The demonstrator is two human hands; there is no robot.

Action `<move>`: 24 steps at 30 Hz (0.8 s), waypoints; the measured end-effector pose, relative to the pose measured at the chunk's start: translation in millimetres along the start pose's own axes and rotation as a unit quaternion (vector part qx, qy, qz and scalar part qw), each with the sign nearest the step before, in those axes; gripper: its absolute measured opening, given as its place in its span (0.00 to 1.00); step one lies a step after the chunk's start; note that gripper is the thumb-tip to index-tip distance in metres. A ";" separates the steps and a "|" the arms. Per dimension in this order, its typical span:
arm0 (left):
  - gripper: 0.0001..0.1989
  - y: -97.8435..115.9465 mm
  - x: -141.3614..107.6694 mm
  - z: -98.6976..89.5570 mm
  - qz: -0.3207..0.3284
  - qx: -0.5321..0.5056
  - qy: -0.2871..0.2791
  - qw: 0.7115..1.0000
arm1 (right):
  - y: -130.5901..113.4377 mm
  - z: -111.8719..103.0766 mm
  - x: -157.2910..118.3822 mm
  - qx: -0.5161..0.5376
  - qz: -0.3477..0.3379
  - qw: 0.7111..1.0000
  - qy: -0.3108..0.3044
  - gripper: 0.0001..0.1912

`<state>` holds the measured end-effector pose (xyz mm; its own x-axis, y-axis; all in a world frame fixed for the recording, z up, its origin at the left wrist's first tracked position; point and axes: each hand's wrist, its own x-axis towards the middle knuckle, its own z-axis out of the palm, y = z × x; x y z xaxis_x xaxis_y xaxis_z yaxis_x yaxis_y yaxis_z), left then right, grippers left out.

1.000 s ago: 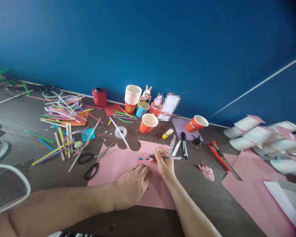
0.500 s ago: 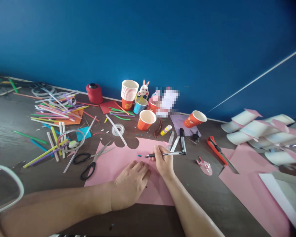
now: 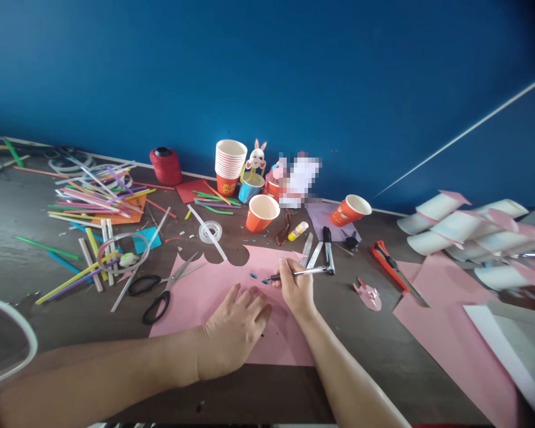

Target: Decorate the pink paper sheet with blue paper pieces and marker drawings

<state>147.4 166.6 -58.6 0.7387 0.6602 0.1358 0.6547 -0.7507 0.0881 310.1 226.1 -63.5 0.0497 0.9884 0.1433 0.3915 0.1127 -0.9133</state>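
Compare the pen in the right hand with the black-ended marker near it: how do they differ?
The pen is held in the right hand, while the marker lies on the table. The pen is slim; the marker is thicker. The pen runs roughly side to side in the picture, the marker roughly up and down. Both have black and lighter parts.

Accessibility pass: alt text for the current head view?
The right hand holds a pen, its tip at one of two small blue shapes on a pink sheet under the left hand. Scissors lie open across the sheet's left edge, with paper cups beyond and straws to the left.
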 end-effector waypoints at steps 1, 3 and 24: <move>0.19 0.0 0.0 -0.3 -0.001 0.001 -0.002 1.000 | 0.2 0.0 0.4 -0.001 0.001 1.000 0.000 0.19; 0.19 -0.1 0.0 -0.8 -0.002 0.002 -0.006 1.000 | 0.4 -0.1 0.9 -0.002 0.004 1.000 0.000 0.19; 0.21 -1.2 0.8 -1.5 0.006 -0.005 -0.031 0.999 | 0.3 0.1 1.6 -0.022 0.007 1.000 -0.021 0.20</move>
<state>146.9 168.0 -57.1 0.7556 0.6507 0.0754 0.6440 -0.7589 0.0962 310.1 227.7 -63.6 0.0169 0.9934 0.1131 0.4310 0.0948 -0.8973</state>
